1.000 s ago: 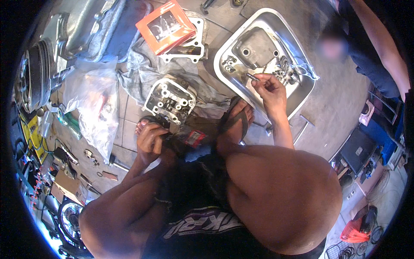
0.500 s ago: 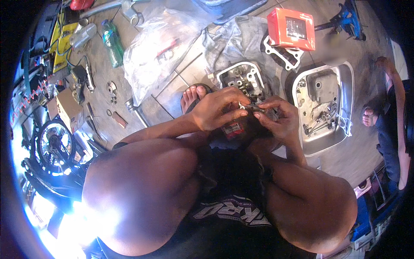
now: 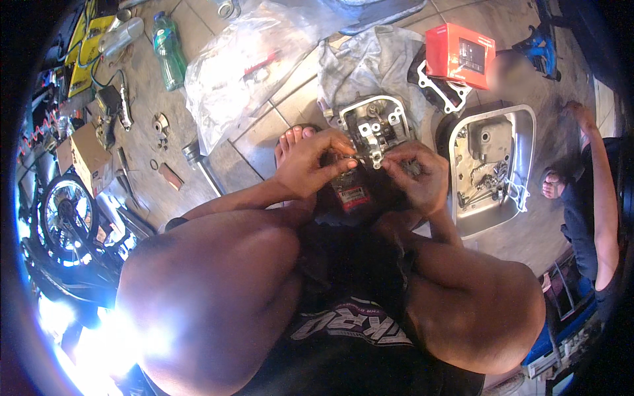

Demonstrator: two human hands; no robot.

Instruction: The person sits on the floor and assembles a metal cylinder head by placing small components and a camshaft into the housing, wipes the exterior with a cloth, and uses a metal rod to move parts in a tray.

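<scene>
A metal engine cylinder head (image 3: pixel 382 132) lies on the floor in front of me, its open side with the valve gear facing up. My left hand (image 3: pixel 316 164) is at its near left edge, thumb and fingertips pinched together; whatever they hold is too small to name. Close to the near right edge, my right hand (image 3: pixel 421 177) is closed, its fingertips beside the casting. Something greyish shows among the right fingers, but its kind is unclear. Below and between the hands lies a small red and dark packet (image 3: pixel 353 197).
A metal tray (image 3: pixel 456 198) of loose engine parts stands to the right. Beyond are a red box (image 3: pixel 459 53), a gasket (image 3: pixel 450 99), a grey cloth (image 3: pixel 370 59) and plastic sheeting (image 3: pixel 224 72). A green bottle (image 3: pixel 170 56) stands left; another person's arm (image 3: pixel 604 198) shows far right.
My hands, which met over a small part, have drawn apart to either side of the cylinder head's near end. More of its valve gear now shows. The whole view has shifted slightly.
</scene>
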